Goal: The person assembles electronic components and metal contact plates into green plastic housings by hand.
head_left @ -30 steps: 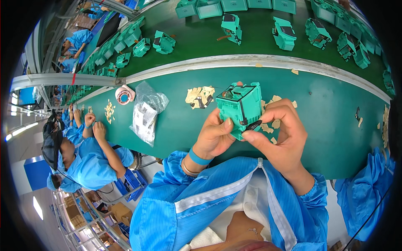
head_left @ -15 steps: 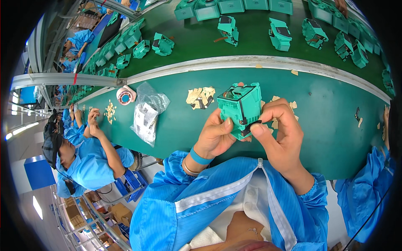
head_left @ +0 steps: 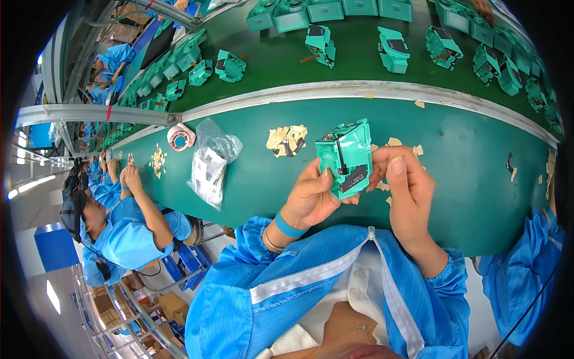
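A green plastic housing (head_left: 360, 148) is held above the workbench, tilted toward me. My left hand (head_left: 308, 194) grips it from the left, thumb on its front and fingers underneath. On the housing's lower front lies a flat black pad (head_left: 357, 178). Touching the right edge of the housing is my right hand (head_left: 412, 194), its forefinger bent against the side. The right thumb stands up, apart from the housing and the pad, and I see nothing between thumb and forefinger. Its other fingers are partly hidden.
Cream paper scraps (head_left: 286, 141) lie on the green bench, near a clear plastic bag (head_left: 210, 164) and a tape roll (head_left: 179, 139). Beyond a metal rail (head_left: 335, 90), more housings (head_left: 393, 51) ride a green belt. Co-workers (head_left: 128, 209) sit at both sides.
The black pad, pinched in my right hand before, now lies flat on the housing; the right thumb has lifted off. The housing has turned slightly. Housings on the belt have shifted left.
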